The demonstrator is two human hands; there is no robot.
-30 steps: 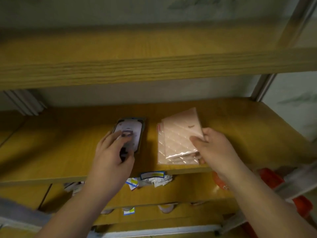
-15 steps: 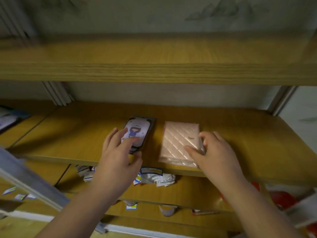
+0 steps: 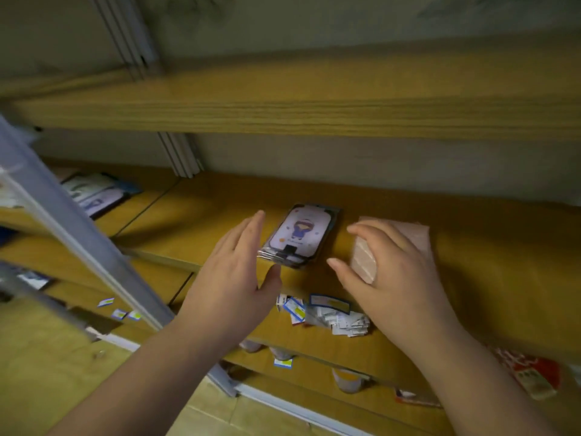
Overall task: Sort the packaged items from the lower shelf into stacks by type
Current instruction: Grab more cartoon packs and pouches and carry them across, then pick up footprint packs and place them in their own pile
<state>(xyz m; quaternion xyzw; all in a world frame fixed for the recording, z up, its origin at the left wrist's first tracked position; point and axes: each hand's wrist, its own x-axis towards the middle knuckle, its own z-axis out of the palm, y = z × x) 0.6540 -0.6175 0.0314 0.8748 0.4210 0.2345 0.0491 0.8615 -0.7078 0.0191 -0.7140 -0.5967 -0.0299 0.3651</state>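
1. The left hand [image 3: 232, 278] is hovering with its fingers spread apart, just beside the cartoon package [image 3: 300, 239] lying on the wooden shelf [image 3: 487, 256].
2. The right hand [image 3: 399, 278] is covering most of the pink stack [image 3: 415, 239]; its fingers are lying apart over it.
3. The small packets [image 3: 327, 313] on the shelf below are blurred.

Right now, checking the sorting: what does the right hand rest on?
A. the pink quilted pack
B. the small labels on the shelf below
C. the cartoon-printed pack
A: the right hand lies over the pink quilted pack; the cartoon pack lies uncovered beside it.
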